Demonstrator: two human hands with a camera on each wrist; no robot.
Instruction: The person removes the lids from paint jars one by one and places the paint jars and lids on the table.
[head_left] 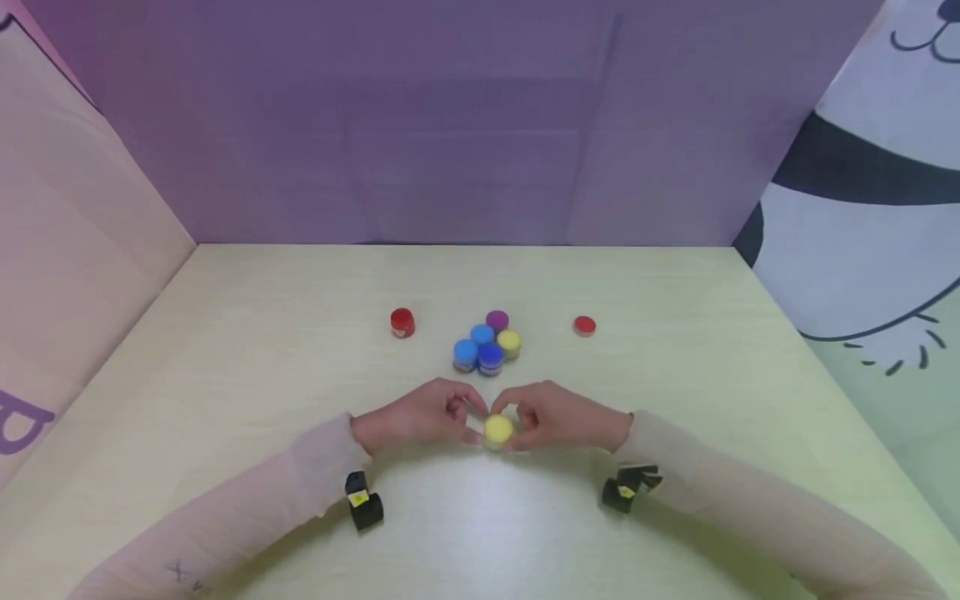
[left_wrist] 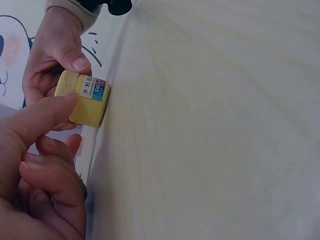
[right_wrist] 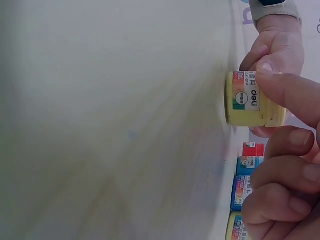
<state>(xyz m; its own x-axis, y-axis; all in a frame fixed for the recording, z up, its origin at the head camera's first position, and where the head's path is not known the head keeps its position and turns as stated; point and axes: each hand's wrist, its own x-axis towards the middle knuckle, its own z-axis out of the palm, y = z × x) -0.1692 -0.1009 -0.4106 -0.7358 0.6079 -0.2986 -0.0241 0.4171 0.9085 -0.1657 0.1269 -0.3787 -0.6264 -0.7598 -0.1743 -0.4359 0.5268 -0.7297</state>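
A small yellow paint jar (head_left: 498, 431) with a yellow lid stands on the table between my two hands. My left hand (head_left: 423, 414) holds it from the left, its thumb on the jar's side and the index finger arched behind. From the other side my right hand (head_left: 564, 417) pinches it the same way, its remaining fingers curled in. In the right wrist view the jar's label (right_wrist: 246, 91) shows the word "deli". The left wrist view shows both thumbs against the jar (left_wrist: 90, 107), close to its lid end.
Just beyond the hands stands a cluster of paint jars: light blue (head_left: 465, 353), dark blue (head_left: 491, 358), yellow (head_left: 509, 343) and purple (head_left: 497, 320). A red jar (head_left: 402, 322) is off to the left, a flat red lid (head_left: 585, 326) to the right. A purple wall (head_left: 465, 125) closes the back.
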